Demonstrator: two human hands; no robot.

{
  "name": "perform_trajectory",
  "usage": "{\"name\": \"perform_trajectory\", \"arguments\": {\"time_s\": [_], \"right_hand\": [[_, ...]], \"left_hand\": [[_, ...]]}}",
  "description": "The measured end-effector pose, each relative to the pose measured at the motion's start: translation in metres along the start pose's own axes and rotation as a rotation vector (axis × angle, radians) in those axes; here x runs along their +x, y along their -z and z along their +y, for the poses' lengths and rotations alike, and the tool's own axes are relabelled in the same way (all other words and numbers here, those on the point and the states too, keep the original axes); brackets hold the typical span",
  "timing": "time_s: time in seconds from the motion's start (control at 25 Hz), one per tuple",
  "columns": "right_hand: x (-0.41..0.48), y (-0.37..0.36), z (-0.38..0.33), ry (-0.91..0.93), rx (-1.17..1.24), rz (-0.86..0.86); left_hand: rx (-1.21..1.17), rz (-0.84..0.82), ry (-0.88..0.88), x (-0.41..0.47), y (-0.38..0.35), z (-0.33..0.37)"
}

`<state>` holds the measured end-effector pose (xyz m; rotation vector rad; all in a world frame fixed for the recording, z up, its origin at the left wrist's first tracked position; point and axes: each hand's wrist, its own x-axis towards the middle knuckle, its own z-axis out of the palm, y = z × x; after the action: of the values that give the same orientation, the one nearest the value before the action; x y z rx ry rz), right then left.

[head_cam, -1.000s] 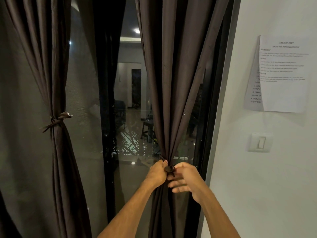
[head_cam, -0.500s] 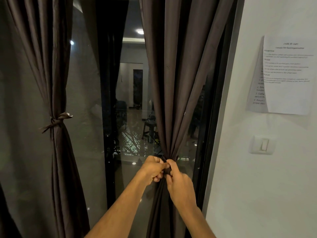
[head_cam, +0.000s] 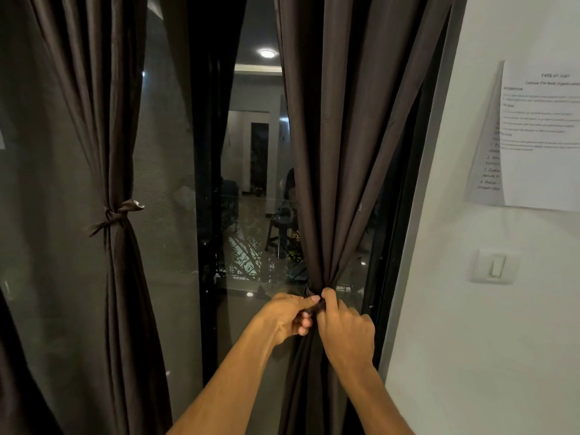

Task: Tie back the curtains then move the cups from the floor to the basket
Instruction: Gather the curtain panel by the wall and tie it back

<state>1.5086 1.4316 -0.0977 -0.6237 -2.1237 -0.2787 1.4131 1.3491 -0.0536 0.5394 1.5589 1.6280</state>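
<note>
Dim indoor light; ceiling lamp (head_cam: 267, 53) reflected in glass (head_cam: 175, 246); edges bowed; paper (head_cam: 539, 133) text blurred

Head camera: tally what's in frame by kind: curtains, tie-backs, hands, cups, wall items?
Curtains: 2, left curtain, right curtain
Tie-backs: 2, knotted tie-back, unfinished tie-back
Hands: 2, left hand, right hand
Cups: 0
Light switch: 1
Paper sheets: 2, front sheet, back sheet
Total: 9

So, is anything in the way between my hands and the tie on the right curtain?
Nothing visible. The left hand and right hand both already pinch the tie where the right curtain is gathered.
</note>
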Motion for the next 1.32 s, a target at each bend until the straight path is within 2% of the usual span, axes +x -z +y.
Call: {"name": "perform_trajectory", "arguments": {"time_s": [0.16,0.24,0.32,0.48,0.6,0.72,0.88,1.0,1.2,1.24,1.32], "right_hand": [[-0.001,0.0,0.007,0.049,0.024,-0.019],[0.002,0.009,0.006,-0.045,0.109,-0.12],[0.006,0.02,0.005,-0.182,0.256,-0.292],[0.013,0.027,0.012,-0.444,0.601,-0.429],[0.018,0.026,0.023,-0.466,0.732,-0.496],[0.022,0.029,0.028,-0.389,0.644,-0.468],[0.02,0.031,0.023,-0.303,0.465,-0.33],[0.013,0.027,0.019,-0.395,0.6,-0.279],[0.013,0.015,0.016,-0.71,0.936,-0.284],[0.012,0.014,0.015,-0.734,0.959,-0.271],[0.009,0.015,0.014,-0.638,0.85,-0.248]], "left_hand": [[-0.045,0.04,-0.055,0.0,-0.001,-0.004],[-0.071,0.057,-0.093,0.001,-0.001,-0.011],[-0.119,0.039,-0.124,0.002,0.0,-0.018],[-0.142,-0.114,-0.161,0.003,0.002,-0.022],[-0.043,-0.186,-0.183,0.002,0.004,-0.019],[0.038,-0.255,-0.191,0.002,0.008,-0.015],[0.12,-0.272,-0.218,0.001,0.009,-0.015],[0.188,-0.24,-0.252,0.004,0.013,-0.016],[0.304,-0.107,-0.3,0.009,0.015,-0.02],[0.339,-0.073,-0.324,0.01,0.014,-0.021],[0.434,0.005,-0.365,0.015,0.01,-0.025]]}}
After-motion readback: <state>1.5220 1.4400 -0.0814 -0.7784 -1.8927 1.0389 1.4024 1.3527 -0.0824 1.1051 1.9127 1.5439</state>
